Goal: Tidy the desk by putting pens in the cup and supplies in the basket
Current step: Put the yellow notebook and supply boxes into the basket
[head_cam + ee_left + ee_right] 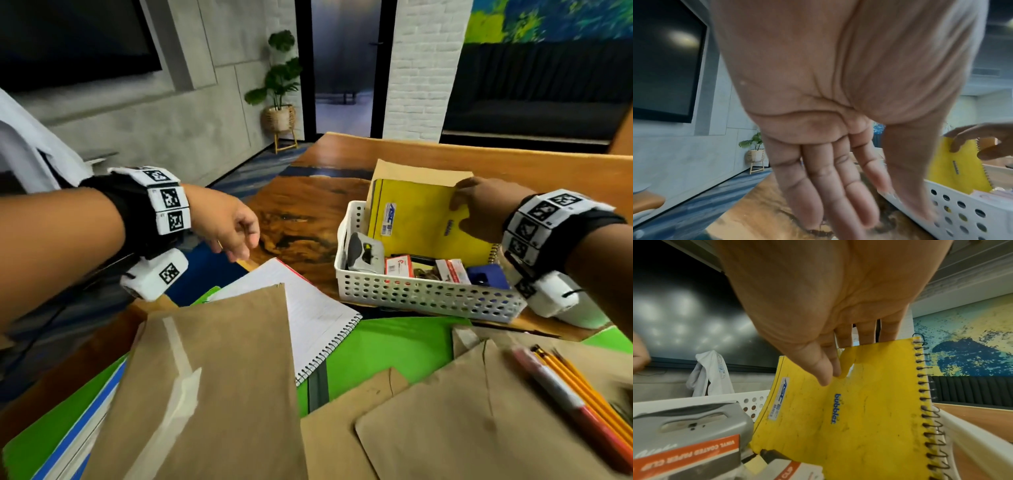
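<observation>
A yellow spiral notebook stands upright at the back of the white perforated basket. My right hand pinches its top edge, thumb on the front cover and fingers behind. My left hand hovers over the wooden desk left of the basket, fingers straight and holding nothing. The basket also holds a grey stapler-like tool, paper clip boxes and a blue item. Yellow pencils and a red-white pen lie at the front right.
A brown envelope stands behind the yellow notebook. Large brown envelopes, a lined spiral notebook and green folders cover the near desk. A white rounded object sits under my right wrist.
</observation>
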`<state>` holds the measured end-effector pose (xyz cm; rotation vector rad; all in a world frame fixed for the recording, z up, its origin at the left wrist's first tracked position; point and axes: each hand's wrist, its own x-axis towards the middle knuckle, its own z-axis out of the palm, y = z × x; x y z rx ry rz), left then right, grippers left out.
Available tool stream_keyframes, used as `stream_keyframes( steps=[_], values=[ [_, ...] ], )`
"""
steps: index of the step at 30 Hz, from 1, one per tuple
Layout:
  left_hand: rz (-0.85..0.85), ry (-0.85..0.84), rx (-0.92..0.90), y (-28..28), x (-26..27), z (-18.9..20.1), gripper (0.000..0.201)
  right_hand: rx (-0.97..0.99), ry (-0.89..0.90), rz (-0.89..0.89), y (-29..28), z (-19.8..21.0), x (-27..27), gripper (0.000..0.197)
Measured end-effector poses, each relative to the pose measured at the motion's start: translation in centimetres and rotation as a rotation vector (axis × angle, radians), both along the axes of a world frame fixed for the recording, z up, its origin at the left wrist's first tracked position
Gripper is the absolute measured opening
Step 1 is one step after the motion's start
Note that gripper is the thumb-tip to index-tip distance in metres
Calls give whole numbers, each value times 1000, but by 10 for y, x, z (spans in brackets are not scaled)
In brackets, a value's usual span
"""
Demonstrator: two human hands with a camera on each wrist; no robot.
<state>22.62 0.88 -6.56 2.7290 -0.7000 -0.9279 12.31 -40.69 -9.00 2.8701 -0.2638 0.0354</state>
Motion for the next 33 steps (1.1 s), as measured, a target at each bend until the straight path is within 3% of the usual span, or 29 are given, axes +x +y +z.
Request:
stream_keyframes(
  steps=[2,4,10,15,19,21,23,26,30,33],
  values=[
    [-85,-16,196,-6,-6,-6,56,13,-6,3,2,0,-1,38],
    [-134,-27,336,-7,-15,-25,75,29,-7,4,2,2,-2,38],
    [-142,4,444,8,-24,-79,88,47,2,0,6,5,-6,37],
    [-99,-134,236,12,-11,-75,52,40,-15,6,7,3,-10,36],
    [-61,36,139,12,-10,-73,78,37,-12,10,9,3,-12,33],
    [-62,70,83,7,-17,-83,72,42,-5,10,11,4,-13,33],
    [-84,31,37,0,-20,-94,64,46,3,10,12,5,-15,33],
    [-100,-140,-14,-10,-24,-95,71,43,23,6,14,7,-18,35],
    [-145,-284,-257,-23,-22,-74,31,44,85,-8,15,6,-21,43],
    [-87,-318,-343,-37,-11,-34,18,44,64,-17,18,7,-22,47]
  ],
)
